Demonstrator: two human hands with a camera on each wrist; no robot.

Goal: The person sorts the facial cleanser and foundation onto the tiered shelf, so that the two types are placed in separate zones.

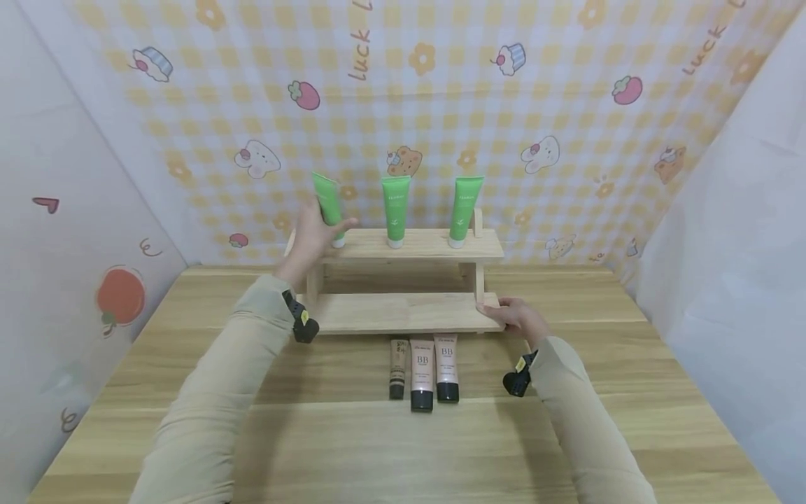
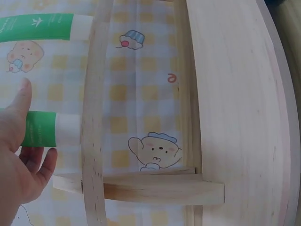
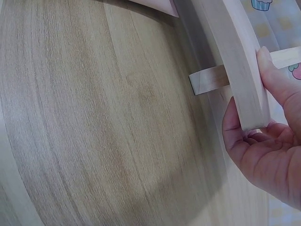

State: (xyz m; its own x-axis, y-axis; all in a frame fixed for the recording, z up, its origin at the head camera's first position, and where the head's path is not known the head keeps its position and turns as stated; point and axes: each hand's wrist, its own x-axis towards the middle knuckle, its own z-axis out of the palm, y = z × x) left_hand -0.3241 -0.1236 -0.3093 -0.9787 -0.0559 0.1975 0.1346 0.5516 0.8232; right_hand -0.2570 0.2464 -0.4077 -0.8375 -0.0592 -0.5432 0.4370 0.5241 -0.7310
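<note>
On the upper board of a two-tier wooden rack (image 1: 403, 313) stand three green squeeze tubes with white caps down. My left hand (image 1: 313, 227) holds the leftmost green tube (image 1: 329, 199), which leans to the left; the left wrist view shows thumb and fingers around that tube (image 2: 40, 129). The middle green tube (image 1: 395, 206) is upright, and the right green tube (image 1: 464, 206) tilts slightly right. At the lower board's right end, my right hand (image 1: 518, 318) grips the wood, thumb on top and fingers curled below, as the right wrist view shows of this hand (image 3: 268, 150).
In front of the rack lie a slim brown tube (image 1: 398, 367) and two pink BB cream tubes, one in the middle (image 1: 422, 371) and one on the right (image 1: 446, 364), black caps toward me. A patterned cloth (image 1: 403, 105) hangs behind the wood-grain table (image 1: 327, 448).
</note>
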